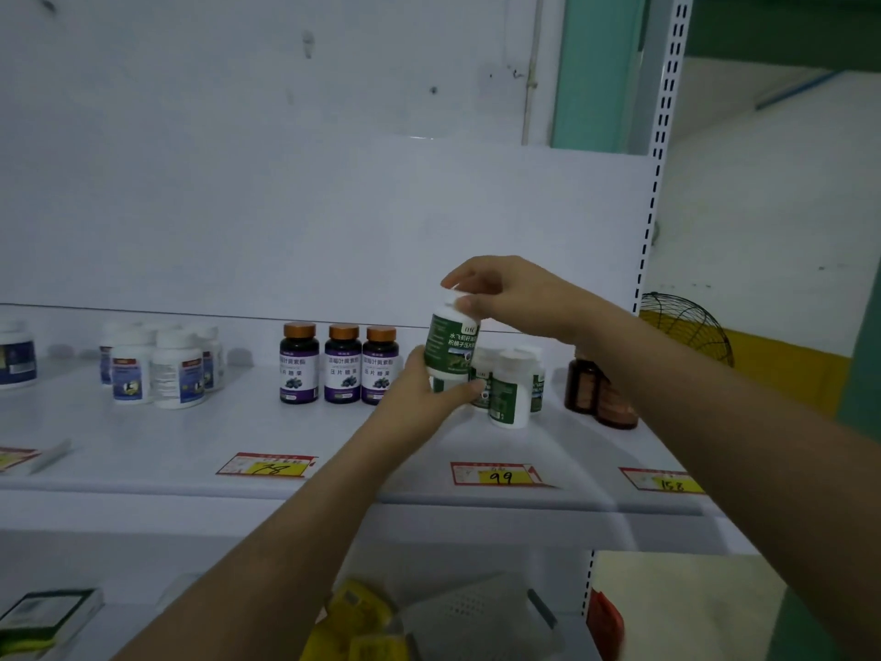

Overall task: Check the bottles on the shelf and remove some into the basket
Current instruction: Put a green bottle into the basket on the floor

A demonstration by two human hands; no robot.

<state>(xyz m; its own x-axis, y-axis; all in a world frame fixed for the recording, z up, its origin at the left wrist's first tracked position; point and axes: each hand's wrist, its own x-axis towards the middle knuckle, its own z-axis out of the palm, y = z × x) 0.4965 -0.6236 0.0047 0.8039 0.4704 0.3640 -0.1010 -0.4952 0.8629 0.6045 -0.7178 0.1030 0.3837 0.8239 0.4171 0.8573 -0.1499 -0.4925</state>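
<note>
A white bottle with a green label (450,348) is held up above the white shelf (190,441). My left hand (429,391) grips its base from below, and my right hand (500,291) pinches its white cap from above. Behind it stand more green-label bottles (512,391) on the shelf. Three dark bottles with orange caps (343,364) stand to the left, white bottles with blue labels (162,367) further left, and brown bottles (600,391) at the right, partly hidden by my right forearm. No basket is clearly in view.
Price tags (496,474) lie along the shelf's front edge. A slotted upright post (660,150) bounds the shelf on the right. A black wire object (691,326) sits beyond it. The lower shelf holds yellow packets (357,622), a grey item and a box (47,617).
</note>
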